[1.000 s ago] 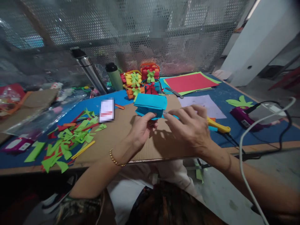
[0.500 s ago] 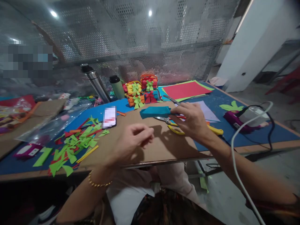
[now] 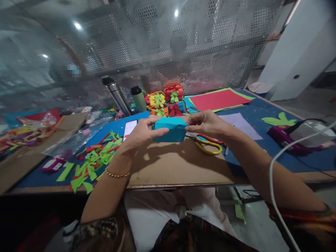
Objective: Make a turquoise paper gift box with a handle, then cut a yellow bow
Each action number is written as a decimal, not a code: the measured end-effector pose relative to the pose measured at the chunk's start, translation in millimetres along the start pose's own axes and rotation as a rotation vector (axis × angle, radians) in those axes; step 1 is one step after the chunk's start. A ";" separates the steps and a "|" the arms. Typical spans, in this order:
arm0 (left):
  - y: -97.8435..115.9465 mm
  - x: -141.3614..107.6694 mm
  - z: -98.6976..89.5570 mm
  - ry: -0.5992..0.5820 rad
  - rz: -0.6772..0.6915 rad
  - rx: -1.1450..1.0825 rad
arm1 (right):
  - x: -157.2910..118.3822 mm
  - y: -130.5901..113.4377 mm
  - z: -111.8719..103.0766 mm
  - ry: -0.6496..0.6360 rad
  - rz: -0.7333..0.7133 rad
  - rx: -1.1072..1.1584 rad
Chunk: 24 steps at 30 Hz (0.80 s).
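A small blue paper box [image 3: 170,131] is held up over the cardboard sheet [image 3: 178,168], between my two hands. My left hand [image 3: 145,132] grips its left end, thumb across the front and fingers behind. At the right end my right hand [image 3: 203,124] pinches the box's edge between thumb and fingers. Scissors [image 3: 210,143] with red and yellow handles lie on the cardboard, just below my right hand. A phone [image 3: 130,128] with a lit screen lies beyond my left wrist.
Green and red paper scraps [image 3: 97,157] are heaped at left. Several bow-tied paper boxes [image 3: 157,99], a steel flask [image 3: 117,94] and a green bottle [image 3: 138,99] stand at the back. Red paper [image 3: 220,100] and a lilac sheet [image 3: 243,124] lie right. A white cable [image 3: 273,182] hangs by my right arm.
My left hand has moved up and taken hold of the blue box's left end. The box has been raised and turned toward me. The view has shifted slightly left.
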<state>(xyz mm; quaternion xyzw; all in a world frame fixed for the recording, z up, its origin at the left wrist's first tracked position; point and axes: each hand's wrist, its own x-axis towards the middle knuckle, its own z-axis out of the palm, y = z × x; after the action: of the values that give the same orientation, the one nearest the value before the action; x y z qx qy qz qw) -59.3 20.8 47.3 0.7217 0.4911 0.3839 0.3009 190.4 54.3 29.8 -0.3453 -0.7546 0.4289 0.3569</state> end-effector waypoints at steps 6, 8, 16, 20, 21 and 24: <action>2.3 -5.0 15.3 -0.048 -0.146 -0.193 | -4.7 9.4 -1.5 -0.035 -0.057 -0.033; 1.2 -9.2 18.6 -0.038 -0.185 -0.241 | -7.6 9.4 -0.8 -0.046 -0.063 -0.041; -6.9 -15.6 20.9 -0.010 -0.259 -0.364 | -16.2 7.4 2.9 -0.124 0.061 0.145; -8.9 -15.4 20.9 -0.006 -0.290 -0.387 | -18.6 3.4 -0.9 0.000 0.000 0.027; -9.3 -15.1 21.0 0.016 -0.292 -0.389 | -19.9 1.4 -2.1 0.084 -0.037 -0.038; -11.4 -12.6 20.0 0.145 -0.279 -0.400 | -25.5 -4.9 -4.3 0.449 -0.165 -0.238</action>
<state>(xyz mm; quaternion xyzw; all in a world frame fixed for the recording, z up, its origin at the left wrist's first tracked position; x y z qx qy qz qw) -50.6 11.7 24.3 0.5435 0.5207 0.4790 0.4517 205.8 32.9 29.6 -0.4084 -0.7274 0.2192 0.5060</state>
